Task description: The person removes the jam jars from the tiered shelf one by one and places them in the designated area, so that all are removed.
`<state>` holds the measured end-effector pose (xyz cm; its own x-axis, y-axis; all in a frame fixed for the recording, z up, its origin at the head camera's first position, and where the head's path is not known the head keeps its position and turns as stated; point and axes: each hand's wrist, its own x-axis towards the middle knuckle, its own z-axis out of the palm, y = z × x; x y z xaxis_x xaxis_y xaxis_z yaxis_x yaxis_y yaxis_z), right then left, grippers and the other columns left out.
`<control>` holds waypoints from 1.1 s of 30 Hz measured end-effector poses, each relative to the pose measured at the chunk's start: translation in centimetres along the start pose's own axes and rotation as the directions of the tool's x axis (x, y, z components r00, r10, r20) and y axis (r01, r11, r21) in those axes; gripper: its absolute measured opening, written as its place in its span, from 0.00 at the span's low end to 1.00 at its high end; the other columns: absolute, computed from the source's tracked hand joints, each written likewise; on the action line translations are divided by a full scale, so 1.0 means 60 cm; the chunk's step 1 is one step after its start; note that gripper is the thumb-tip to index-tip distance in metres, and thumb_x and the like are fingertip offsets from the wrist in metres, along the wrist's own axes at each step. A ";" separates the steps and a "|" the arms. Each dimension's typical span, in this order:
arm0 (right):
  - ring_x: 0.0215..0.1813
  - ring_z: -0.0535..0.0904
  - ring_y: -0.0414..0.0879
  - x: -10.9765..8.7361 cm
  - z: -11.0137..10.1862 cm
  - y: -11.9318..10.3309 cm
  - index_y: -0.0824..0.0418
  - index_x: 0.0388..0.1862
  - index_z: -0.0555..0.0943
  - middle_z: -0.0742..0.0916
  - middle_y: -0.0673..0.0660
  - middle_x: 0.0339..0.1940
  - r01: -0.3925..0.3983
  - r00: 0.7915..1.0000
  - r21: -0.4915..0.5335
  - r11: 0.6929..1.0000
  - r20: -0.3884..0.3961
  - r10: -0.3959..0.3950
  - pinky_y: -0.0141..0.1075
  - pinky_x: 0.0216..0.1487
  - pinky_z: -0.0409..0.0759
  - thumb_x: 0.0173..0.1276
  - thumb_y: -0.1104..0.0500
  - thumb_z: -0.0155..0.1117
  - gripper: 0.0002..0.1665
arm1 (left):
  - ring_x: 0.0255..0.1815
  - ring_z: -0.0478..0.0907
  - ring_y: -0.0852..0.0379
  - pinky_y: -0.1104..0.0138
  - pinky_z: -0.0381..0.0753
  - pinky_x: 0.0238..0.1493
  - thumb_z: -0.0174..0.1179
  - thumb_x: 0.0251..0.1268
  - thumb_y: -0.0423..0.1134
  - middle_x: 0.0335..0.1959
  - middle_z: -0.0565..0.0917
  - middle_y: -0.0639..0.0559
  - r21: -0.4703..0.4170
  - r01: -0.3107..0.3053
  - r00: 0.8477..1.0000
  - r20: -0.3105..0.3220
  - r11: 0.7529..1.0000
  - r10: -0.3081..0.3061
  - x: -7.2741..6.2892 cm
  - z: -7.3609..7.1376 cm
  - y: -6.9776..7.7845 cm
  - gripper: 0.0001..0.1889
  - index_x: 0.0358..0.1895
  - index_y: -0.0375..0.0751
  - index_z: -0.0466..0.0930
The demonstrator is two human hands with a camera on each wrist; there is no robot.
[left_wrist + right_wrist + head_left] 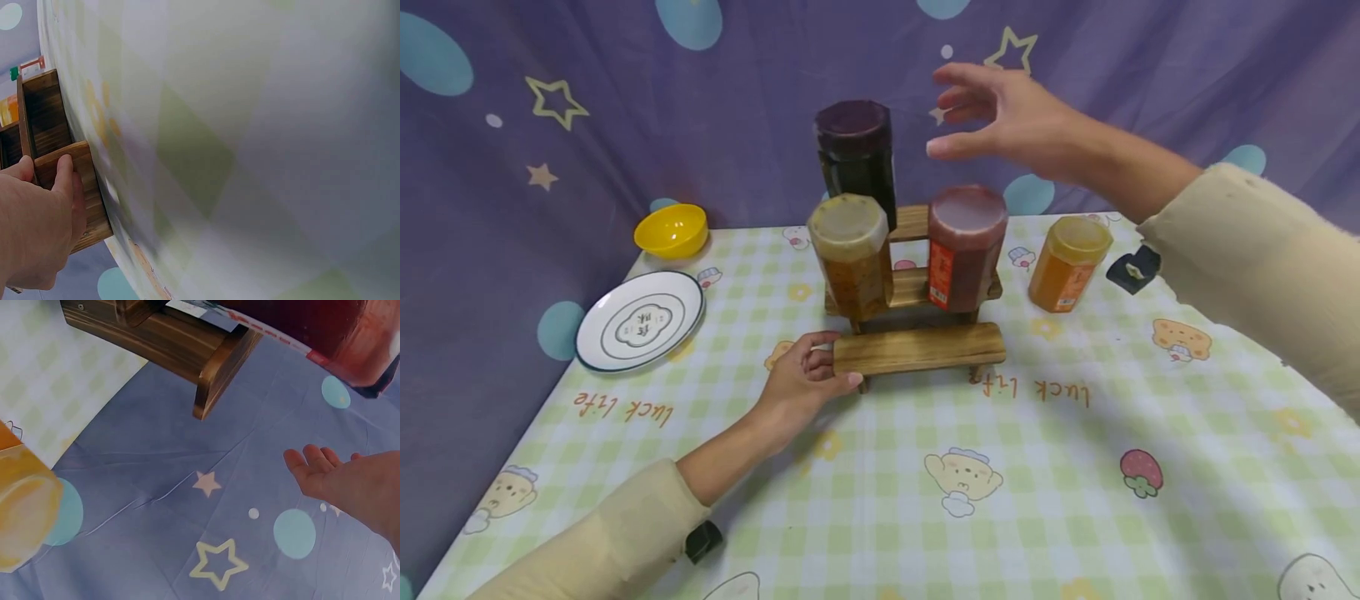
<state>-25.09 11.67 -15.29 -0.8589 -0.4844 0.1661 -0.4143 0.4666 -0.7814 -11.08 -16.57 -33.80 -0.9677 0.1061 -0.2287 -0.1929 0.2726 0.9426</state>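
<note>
A stepped wooden rack stands on the table. My left hand grips the left end of its lowest step, thumb at the front edge; the left wrist view shows the fingers against the wood. A dark jar stands highest on the rack. Below it are an amber jar at the left and a red jar at the right. My right hand is in the air above and right of the red jar, fingers and thumb spread apart, holding nothing.
An orange-yellow jar stands on the table right of the rack. At the left are a white plate with a dark rim and a yellow bowl. A purple curtain hangs behind the checked tablecloth.
</note>
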 end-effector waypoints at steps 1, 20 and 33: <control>0.72 0.63 0.46 0.002 0.003 -0.003 0.50 0.76 0.57 0.69 0.56 0.72 0.001 1.000 -0.002 1.000 0.009 -0.001 0.43 0.71 0.60 0.60 0.52 0.73 0.50 | 0.40 0.70 0.55 0.69 0.76 0.41 0.69 0.57 0.35 0.48 0.75 0.46 -0.001 -0.001 1.000 0.001 1.000 0.001 0.000 0.000 0.000 0.35 0.67 0.44 0.63; 0.71 0.65 0.46 0.051 0.045 -0.050 0.50 0.78 0.52 0.68 0.56 0.72 0.050 0.991 -0.042 0.998 0.128 -0.044 0.41 0.68 0.65 0.60 0.51 0.72 0.53 | 0.49 0.74 0.51 0.67 0.77 0.46 0.69 0.58 0.35 0.54 0.74 0.43 0.003 0.005 1.000 0.007 1.000 -0.005 -0.003 0.001 0.002 0.35 0.68 0.45 0.62; 0.58 0.73 0.45 0.074 0.074 -0.063 0.60 0.74 0.58 0.74 0.58 0.62 0.057 0.979 0.096 0.994 0.188 -0.075 0.35 0.58 0.72 0.61 0.57 0.71 0.47 | 0.41 0.71 0.55 0.69 0.76 0.42 0.69 0.58 0.34 0.48 0.73 0.46 -0.015 0.002 1.000 0.015 1.000 -0.002 -0.004 0.003 0.002 0.35 0.67 0.44 0.62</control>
<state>-25.98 4.47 -14.28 -0.7534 -0.6486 0.1078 -0.4319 0.3646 -0.8250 -10.83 -16.41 -33.68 -0.9647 0.1203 -0.2341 -0.1974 0.2580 0.9458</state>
